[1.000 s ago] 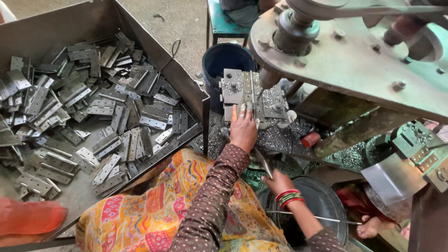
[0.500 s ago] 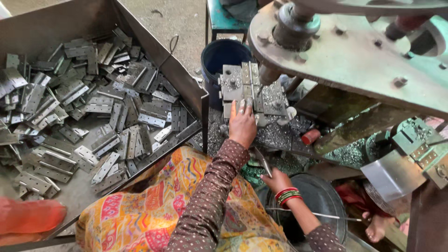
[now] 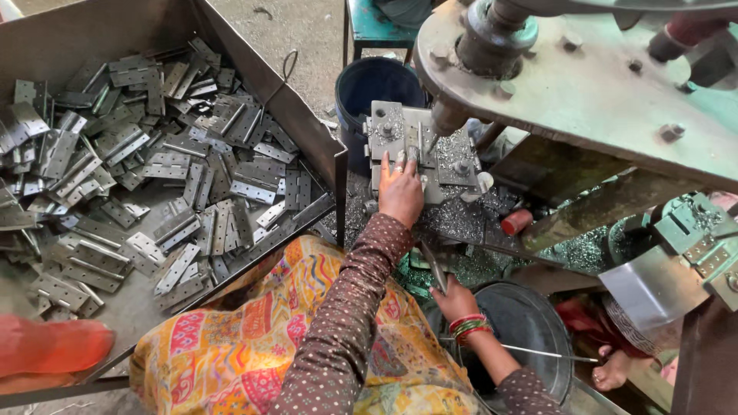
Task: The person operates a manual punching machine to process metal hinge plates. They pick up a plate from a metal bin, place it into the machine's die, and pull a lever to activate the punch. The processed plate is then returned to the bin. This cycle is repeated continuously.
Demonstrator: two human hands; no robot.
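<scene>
My left hand [image 3: 400, 194] reaches forward onto the grey die block [image 3: 387, 132] of a press. Its fingertips hold a small metal hinge [image 3: 413, 153] in place under the punch [image 3: 443, 121]. My right hand [image 3: 454, 297], with red and green bangles at the wrist, sits lower by a dark round tub [image 3: 530, 317]. It grips a flat metal hinge piece [image 3: 433, 266] that sticks up from the fingers. Metal shavings [image 3: 461, 219] cover the press bed around the die.
A big sheet-metal tray [image 3: 304, 123] on the left holds several loose hinges [image 3: 154, 169]. A dark blue bucket [image 3: 380, 84] stands behind the die. The press's heavy flywheel plate [image 3: 600, 84] overhangs at the right. A red cylinder [image 3: 516, 222] lies on the bed. A bare foot [image 3: 613, 371] shows at the lower right.
My left hand has slid a little forward onto the die, fingertips now at the punch. My right hand has stayed by the tub with its piece.
</scene>
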